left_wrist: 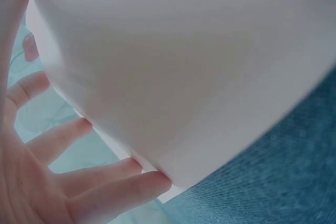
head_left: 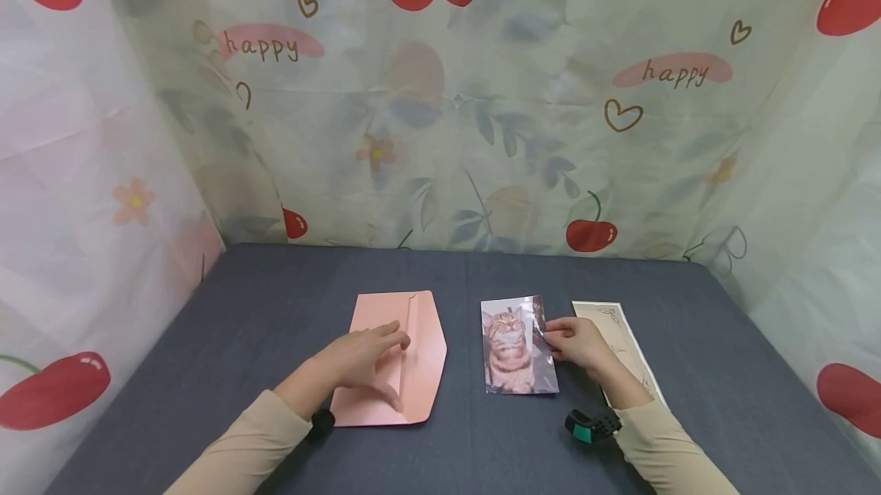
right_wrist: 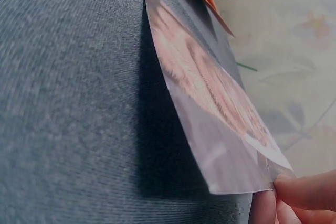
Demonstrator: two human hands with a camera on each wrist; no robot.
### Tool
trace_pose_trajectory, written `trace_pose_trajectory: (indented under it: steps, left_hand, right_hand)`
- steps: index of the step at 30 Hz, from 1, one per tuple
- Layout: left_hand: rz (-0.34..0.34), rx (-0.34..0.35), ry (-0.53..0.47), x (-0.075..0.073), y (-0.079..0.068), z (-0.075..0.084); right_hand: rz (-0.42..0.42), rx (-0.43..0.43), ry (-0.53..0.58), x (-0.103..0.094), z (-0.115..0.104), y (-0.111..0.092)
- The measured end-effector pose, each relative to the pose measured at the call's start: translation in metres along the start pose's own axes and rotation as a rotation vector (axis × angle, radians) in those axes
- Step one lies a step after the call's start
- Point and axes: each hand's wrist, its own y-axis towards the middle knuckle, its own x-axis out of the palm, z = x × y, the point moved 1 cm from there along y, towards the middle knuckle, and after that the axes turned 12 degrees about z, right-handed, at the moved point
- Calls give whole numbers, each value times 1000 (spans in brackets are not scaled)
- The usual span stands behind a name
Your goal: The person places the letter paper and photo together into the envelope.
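A pink envelope (head_left: 424, 357) lies on the table, its pointed flap unfolded to the right. My left hand (head_left: 365, 361) is over it, fingers and thumb spread apart along the mouth edge. In the left wrist view the fingertips (left_wrist: 157, 179) touch the edge of the pale paper. To the right, a glossy cat photo (head_left: 509, 353) is pinched at its right edge between the thumb and fingers of my right hand (head_left: 581, 346). The right wrist view shows the photo (right_wrist: 210, 93) tilted, its near edge raised off the cloth.
A cream card (head_left: 606, 315) with an ornate border lies beneath my right forearm, partly hidden. Dark grey cloth (head_left: 468, 457) covers the table. Printed curtains (head_left: 440, 97) hang behind and at both sides. A black and green wrist device (head_left: 592, 426) sits by my right cuff.
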Motion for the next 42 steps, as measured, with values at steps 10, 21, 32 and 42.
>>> trace_pose_trajectory:
  steps: [10,21,32,42]
  left_hand:
    - [-11,-2,0,-2,-1,2]
    - [-5,4,-2,-2,-1,2]
    - [-6,0,-4,-2,-1,2]
    - [-8,-10,-13,-1,-1,0]
  right_hand:
    - [-12,-4,26,-1,-9,-1]
    - [-17,3,14,-3,-19,-2]
    - [-22,-18,28,-6,-25,-2]
    - [-33,-42,39,-2,-34,-3]
